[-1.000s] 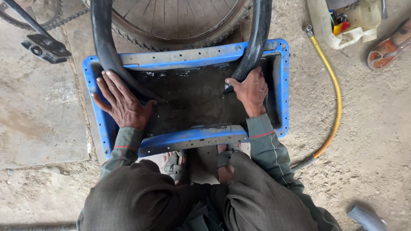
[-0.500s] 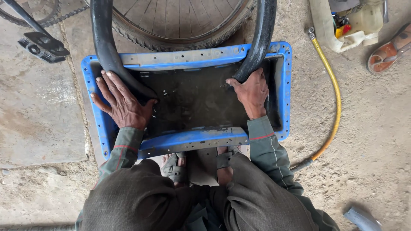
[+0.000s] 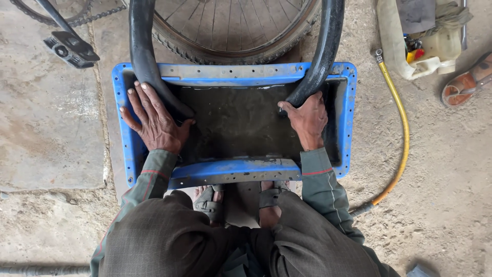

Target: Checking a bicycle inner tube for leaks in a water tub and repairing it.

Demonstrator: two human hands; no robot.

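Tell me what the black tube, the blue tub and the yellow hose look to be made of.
Tube: likely rubber, matte black, bending smoothly into the water under the left hand and right hand.
Tub: probably painted sheet metal; blue paint is scuffed to grey, and the flat rim has rows of holes.
Hose: flexible rubber or plastic, yellow, dusty, curving, with a metal fitting.

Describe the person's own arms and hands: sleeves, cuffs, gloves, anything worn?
Both hands, left hand and right hand, are bare: no gloves, and no rings or watch visible. Each arm wears a long grey-green knitted sleeve, left sleeve and right sleeve, its ribbed cuff marked by a thin red stripe.
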